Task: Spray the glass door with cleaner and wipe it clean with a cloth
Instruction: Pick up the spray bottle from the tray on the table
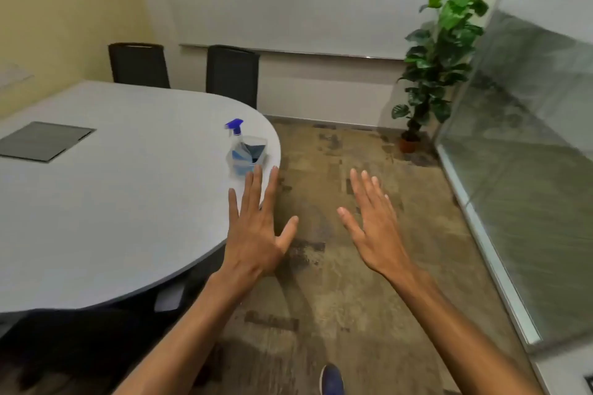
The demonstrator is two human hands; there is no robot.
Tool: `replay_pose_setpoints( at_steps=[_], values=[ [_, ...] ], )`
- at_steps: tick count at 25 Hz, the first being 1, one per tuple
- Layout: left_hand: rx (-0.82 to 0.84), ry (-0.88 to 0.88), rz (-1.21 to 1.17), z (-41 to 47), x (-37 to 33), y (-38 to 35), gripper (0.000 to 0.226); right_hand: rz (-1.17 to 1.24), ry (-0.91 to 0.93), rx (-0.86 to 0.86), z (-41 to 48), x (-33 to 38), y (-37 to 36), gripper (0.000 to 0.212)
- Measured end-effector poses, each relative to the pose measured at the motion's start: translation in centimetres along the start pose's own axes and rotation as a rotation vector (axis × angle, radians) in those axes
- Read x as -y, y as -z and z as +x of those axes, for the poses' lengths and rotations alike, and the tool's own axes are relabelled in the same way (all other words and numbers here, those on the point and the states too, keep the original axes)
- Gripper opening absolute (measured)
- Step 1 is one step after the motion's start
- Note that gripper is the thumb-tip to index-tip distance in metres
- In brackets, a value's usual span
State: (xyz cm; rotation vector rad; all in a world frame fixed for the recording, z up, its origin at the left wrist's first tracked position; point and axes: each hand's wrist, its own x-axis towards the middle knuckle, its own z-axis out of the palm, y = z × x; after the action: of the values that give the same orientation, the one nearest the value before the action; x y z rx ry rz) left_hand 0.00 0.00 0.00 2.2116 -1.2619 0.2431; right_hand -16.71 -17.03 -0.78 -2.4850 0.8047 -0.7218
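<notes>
Both bare forearms reach forward from the bottom of the view, backs of the hands up. The left hand point(256, 228) is flat and wide open, fingers spread, thumb angled out to the right. The right hand point(372, 224) is open too, fingers close together and pointing up-left, thumb out to the left. Neither holds anything; the two are apart, side by side.

An office meeting room: rounded conference table point(112, 202), black chairs point(232, 74), glass partition point(529, 154).
</notes>
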Motion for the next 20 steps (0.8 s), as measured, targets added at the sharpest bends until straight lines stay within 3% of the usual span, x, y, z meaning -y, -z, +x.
replay_pose_setpoints(
  at_steps=[9, 20],
  values=[
    [0.017, 0.261, 0.100, 8.3, 4.1, -4.1, 0.086, 0.050, 0.166, 0.241, 13.2, -1.9, -5.5, 0.072],
    [0.072, 0.412, 0.138, 17.5, 8.8, -10.0, 0.086, 0.088, 0.263, 0.439, 26.6, -3.2, -11.9, 0.073]
  ],
)
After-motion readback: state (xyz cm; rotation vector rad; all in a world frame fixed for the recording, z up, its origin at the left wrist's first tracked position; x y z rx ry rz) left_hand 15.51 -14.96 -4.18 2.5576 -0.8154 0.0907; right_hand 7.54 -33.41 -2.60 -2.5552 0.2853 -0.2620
